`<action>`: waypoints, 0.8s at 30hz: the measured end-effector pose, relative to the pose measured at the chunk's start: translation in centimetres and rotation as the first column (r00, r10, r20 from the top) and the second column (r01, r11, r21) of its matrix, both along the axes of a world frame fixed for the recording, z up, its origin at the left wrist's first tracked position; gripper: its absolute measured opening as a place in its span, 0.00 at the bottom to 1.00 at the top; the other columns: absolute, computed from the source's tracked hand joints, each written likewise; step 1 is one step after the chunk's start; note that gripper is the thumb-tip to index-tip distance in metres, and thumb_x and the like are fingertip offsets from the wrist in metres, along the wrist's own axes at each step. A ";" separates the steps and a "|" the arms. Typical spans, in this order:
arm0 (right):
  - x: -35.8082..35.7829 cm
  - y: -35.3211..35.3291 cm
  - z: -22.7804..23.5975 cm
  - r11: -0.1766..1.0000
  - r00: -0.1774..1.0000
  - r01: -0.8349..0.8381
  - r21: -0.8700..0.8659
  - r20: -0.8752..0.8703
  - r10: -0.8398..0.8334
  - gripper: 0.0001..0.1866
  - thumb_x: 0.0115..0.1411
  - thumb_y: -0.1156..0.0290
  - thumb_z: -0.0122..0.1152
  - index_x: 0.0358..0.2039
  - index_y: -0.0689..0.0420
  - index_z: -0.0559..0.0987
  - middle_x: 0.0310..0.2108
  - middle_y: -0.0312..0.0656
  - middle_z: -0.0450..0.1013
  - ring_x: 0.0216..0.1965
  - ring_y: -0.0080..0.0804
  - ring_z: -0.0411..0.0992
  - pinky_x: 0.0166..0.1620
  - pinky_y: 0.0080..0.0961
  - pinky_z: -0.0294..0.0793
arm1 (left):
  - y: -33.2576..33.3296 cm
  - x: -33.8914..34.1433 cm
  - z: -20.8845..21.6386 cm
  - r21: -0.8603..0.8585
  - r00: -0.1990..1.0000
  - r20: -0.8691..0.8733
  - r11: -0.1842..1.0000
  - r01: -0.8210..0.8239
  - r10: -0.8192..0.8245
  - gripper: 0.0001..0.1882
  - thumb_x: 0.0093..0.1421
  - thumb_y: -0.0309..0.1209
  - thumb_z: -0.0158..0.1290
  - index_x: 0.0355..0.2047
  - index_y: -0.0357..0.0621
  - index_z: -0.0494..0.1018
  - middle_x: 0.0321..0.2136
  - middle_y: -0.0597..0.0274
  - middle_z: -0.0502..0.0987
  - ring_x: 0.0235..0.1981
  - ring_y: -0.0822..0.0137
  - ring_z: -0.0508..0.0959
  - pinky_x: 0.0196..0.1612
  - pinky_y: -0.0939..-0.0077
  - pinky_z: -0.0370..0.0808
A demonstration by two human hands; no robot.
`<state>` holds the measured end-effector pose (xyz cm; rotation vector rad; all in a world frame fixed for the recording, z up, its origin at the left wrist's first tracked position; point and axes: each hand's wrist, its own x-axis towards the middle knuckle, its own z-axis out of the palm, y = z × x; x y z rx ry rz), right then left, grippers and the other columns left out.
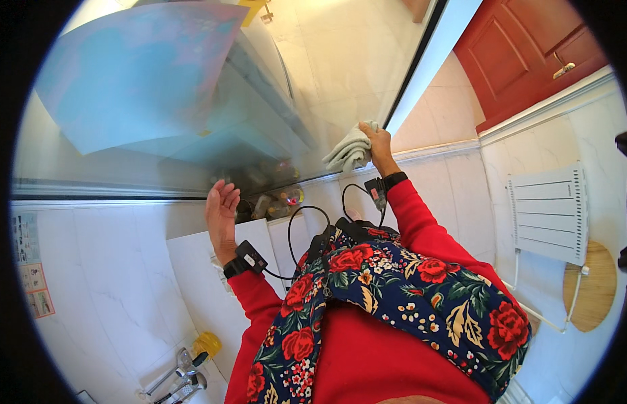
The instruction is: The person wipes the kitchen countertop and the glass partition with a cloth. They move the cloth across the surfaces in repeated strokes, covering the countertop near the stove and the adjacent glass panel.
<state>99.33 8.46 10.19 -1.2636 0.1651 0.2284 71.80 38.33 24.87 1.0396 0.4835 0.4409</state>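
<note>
My right hand grips a folded pale grey-green cloth. The cloth lies against the lower right part of a large glass panel, close to its dark frame edge. Away to the left, my left hand is raised with its fingers stretched out and nothing in it. It is near the panel's bottom frame, and I cannot tell whether it touches the glass. A blue and pink sheet hangs at the panel's upper left. Both wrists wear black straps with small cabled boxes.
Several bottles and jars stand below the glass, beside a white cabinet. Metal utensils and a yellow container are at lower left. To the right are a red door, a white radiator and a round wooden board.
</note>
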 end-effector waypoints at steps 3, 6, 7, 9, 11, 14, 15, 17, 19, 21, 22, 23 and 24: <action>0.0 -0.2 -0.4 0.997 0.997 0.054 -0.062 -0.047 -0.057 0.13 0.51 0.65 0.65 0.26 0.64 0.79 0.25 0.38 0.74 0.24 0.22 0.69 0.27 0.22 0.69 | -0.1 0.6 0.0 -0.003 0.999 0.009 0.999 0.043 -0.043 0.22 0.63 0.42 0.48 0.50 0.38 0.67 0.41 0.56 0.76 0.41 0.64 0.77 0.45 0.74 0.73; 0.5 -0.2 -1.7 0.986 0.994 0.067 -0.152 -0.070 -0.078 0.13 0.52 0.65 0.65 0.28 0.64 0.78 0.26 0.39 0.74 0.25 0.24 0.71 0.28 0.23 0.70 | -0.1 0.7 -0.2 0.009 1.000 -0.005 1.000 0.026 -0.026 0.22 0.62 0.42 0.48 0.50 0.39 0.67 0.40 0.56 0.76 0.41 0.64 0.77 0.45 0.74 0.74; 0.6 -0.2 -1.9 0.991 0.997 0.016 -0.130 -0.074 -0.026 0.12 0.53 0.66 0.64 0.30 0.63 0.77 0.27 0.38 0.74 0.26 0.24 0.71 0.29 0.22 0.71 | -0.3 0.5 -0.2 0.011 1.000 -0.014 1.000 0.005 -0.005 0.22 0.62 0.42 0.48 0.50 0.39 0.67 0.40 0.56 0.76 0.40 0.64 0.77 0.45 0.74 0.74; 0.8 0.1 -1.9 0.993 0.994 -0.050 -0.108 -0.099 0.039 0.12 0.54 0.66 0.63 0.32 0.63 0.77 0.28 0.38 0.74 0.27 0.25 0.72 0.30 0.22 0.72 | -0.5 0.4 -0.2 0.005 1.000 -0.015 1.000 -0.010 0.011 0.22 0.63 0.41 0.48 0.50 0.39 0.67 0.40 0.56 0.76 0.40 0.64 0.77 0.44 0.74 0.74; 0.8 0.5 -1.3 0.990 0.983 -0.113 -0.089 -0.158 0.098 0.12 0.54 0.66 0.62 0.34 0.62 0.77 0.29 0.38 0.74 0.28 0.26 0.73 0.31 0.23 0.73 | -0.6 0.4 -0.1 -0.023 0.999 -0.038 0.999 -0.038 0.037 0.21 0.63 0.41 0.48 0.50 0.39 0.67 0.40 0.56 0.76 0.40 0.64 0.77 0.44 0.74 0.74; 0.4 0.7 0.3 0.995 0.986 -0.099 0.013 -0.137 0.099 0.11 0.55 0.68 0.61 0.34 0.62 0.77 0.29 0.38 0.74 0.27 0.24 0.71 0.30 0.22 0.70 | -0.6 0.7 -0.1 0.006 1.000 0.005 1.000 0.012 -0.012 0.21 0.63 0.41 0.47 0.50 0.39 0.67 0.40 0.56 0.76 0.40 0.64 0.77 0.44 0.74 0.74; 0.2 0.7 0.9 0.994 0.984 -0.097 0.048 -0.144 0.103 0.11 0.54 0.68 0.61 0.33 0.63 0.77 0.29 0.38 0.74 0.27 0.23 0.70 0.29 0.22 0.69 | -0.6 0.6 -0.1 0.003 1.000 -0.009 1.000 0.013 -0.013 0.21 0.63 0.41 0.47 0.50 0.39 0.67 0.40 0.56 0.76 0.40 0.64 0.77 0.44 0.74 0.74; -0.3 0.5 2.2 0.996 0.994 -0.038 0.083 -0.095 0.046 0.10 0.54 0.68 0.61 0.32 0.62 0.78 0.27 0.37 0.74 0.26 0.22 0.70 0.29 0.20 0.69 | -0.4 0.6 -0.1 0.011 1.000 -0.011 1.000 0.019 -0.019 0.21 0.63 0.41 0.47 0.50 0.39 0.67 0.40 0.56 0.76 0.40 0.64 0.77 0.44 0.74 0.74; -0.6 0.1 3.7 0.990 1.000 -0.002 0.144 -0.027 0.006 0.09 0.54 0.69 0.62 0.31 0.61 0.78 0.26 0.35 0.74 0.25 0.21 0.71 0.28 0.19 0.70 | -0.4 0.3 -0.2 0.008 1.000 -0.019 1.000 -0.001 0.001 0.21 0.63 0.41 0.47 0.50 0.39 0.67 0.39 0.56 0.76 0.39 0.65 0.77 0.44 0.74 0.74; -0.6 -0.3 5.7 0.997 0.997 0.072 0.015 -0.006 -0.072 0.08 0.54 0.68 0.62 0.28 0.60 0.79 0.24 0.34 0.73 0.24 0.19 0.68 0.27 0.17 0.67 | -0.1 -0.3 -0.3 0.009 0.999 -0.028 1.000 -0.026 0.026 0.21 0.63 0.41 0.47 0.50 0.39 0.67 0.39 0.56 0.76 0.39 0.65 0.77 0.44 0.74 0.74; -0.6 -0.7 7.0 0.994 0.991 0.107 -0.020 0.080 -0.105 0.08 0.55 0.68 0.62 0.26 0.61 0.78 0.23 0.33 0.72 0.23 0.18 0.66 0.26 0.17 0.66 | -0.1 -0.7 -0.4 0.013 0.999 -0.032 0.999 -0.039 0.039 0.21 0.63 0.41 0.47 0.50 0.39 0.67 0.39 0.56 0.77 0.38 0.65 0.77 0.44 0.74 0.74; -0.5 -1.1 8.4 0.987 0.979 0.153 -0.050 0.140 -0.145 0.09 0.55 0.68 0.62 0.25 0.61 0.77 0.21 0.31 0.70 0.22 0.17 0.64 0.25 0.17 0.65 | 0.0 -1.1 -0.6 0.018 0.998 -0.033 0.998 -0.055 0.055 0.21 0.63 0.41 0.47 0.50 0.39 0.67 0.39 0.56 0.77 0.38 0.65 0.77 0.44 0.74 0.74; -0.6 -1.3 9.9 0.985 0.968 0.155 -0.076 0.210 -0.137 0.10 0.55 0.68 0.62 0.24 0.62 0.77 0.20 0.31 0.69 0.22 0.16 0.63 0.25 0.18 0.64 | 0.0 -1.4 -0.8 0.011 0.997 -0.044 0.998 -0.057 0.057 0.21 0.63 0.41 0.47 0.50 0.38 0.67 0.39 0.56 0.77 0.38 0.65 0.77 0.44 0.75 0.74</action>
